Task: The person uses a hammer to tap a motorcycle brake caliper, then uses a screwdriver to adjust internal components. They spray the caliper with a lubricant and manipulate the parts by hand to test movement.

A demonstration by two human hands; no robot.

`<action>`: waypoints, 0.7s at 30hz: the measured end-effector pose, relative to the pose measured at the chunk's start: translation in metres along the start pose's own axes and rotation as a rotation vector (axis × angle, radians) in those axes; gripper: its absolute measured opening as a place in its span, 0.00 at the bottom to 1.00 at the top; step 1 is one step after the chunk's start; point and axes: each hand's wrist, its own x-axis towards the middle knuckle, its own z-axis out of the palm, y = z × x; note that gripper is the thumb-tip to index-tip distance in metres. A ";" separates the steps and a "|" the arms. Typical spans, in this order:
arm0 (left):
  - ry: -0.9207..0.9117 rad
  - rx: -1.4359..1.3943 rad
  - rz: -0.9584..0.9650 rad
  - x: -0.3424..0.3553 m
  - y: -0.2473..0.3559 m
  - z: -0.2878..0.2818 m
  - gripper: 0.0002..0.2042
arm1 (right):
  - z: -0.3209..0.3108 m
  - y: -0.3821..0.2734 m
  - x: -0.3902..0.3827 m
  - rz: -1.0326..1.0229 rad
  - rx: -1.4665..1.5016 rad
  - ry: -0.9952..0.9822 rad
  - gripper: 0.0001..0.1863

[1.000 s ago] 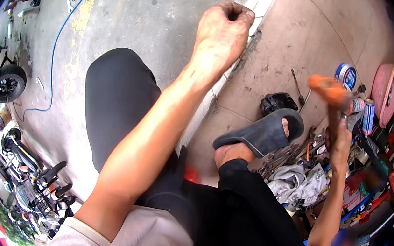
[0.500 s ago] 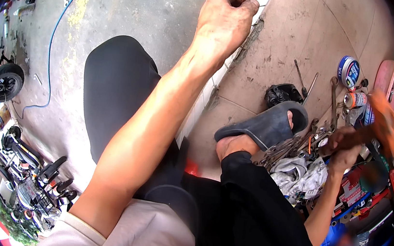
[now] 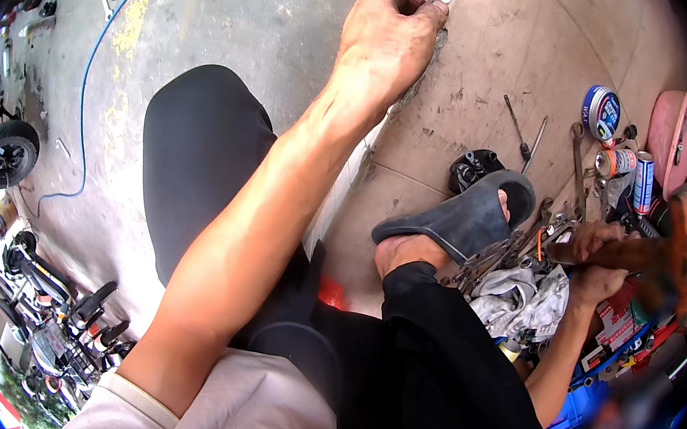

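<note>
Hammer (image 3: 648, 253), just one, orange-headed and brown-handled, sits in the right hand (image 3: 598, 265), whose fingers wrap round the handle; its head is to the right of that hand, the handle's end jutting out on the left. The head blocks the view of some clutter behind it. Nearest the hand are one crumpled grey rag (image 3: 520, 302) and a jumble of tools. Two cans, one orange and white (image 3: 614, 163), one blue (image 3: 642, 185), stand farther off with one round blue tin (image 3: 601, 114) and one pink oblong thing (image 3: 667, 141). One foot in a black slipper (image 3: 453, 223) stands between the hands. Well apart, the left hand (image 3: 391, 38) is curled near the white floor strip (image 3: 339, 195) (its fingertips are hidden, so I cannot tell whether they pinch anything).
</note>
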 end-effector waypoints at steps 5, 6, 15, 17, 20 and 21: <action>0.024 0.001 0.088 -0.002 0.001 0.003 0.18 | -0.002 0.014 -0.013 0.442 -0.709 0.077 0.42; -0.019 0.129 0.123 -0.004 0.002 0.002 0.17 | 0.006 0.023 -0.017 0.494 -0.690 0.058 0.42; -0.566 0.657 0.020 -0.050 -0.056 0.045 0.24 | 0.046 0.052 -0.062 0.736 0.084 0.330 0.35; -0.508 0.660 -0.033 -0.060 -0.057 0.053 0.26 | 0.050 0.057 -0.066 0.734 0.118 0.414 0.36; -0.297 0.599 0.060 -0.058 -0.048 0.057 0.27 | 0.054 0.068 -0.083 0.727 0.140 0.468 0.36; -0.211 0.603 0.121 -0.055 -0.044 0.056 0.26 | 0.057 0.070 -0.086 0.737 0.115 0.474 0.37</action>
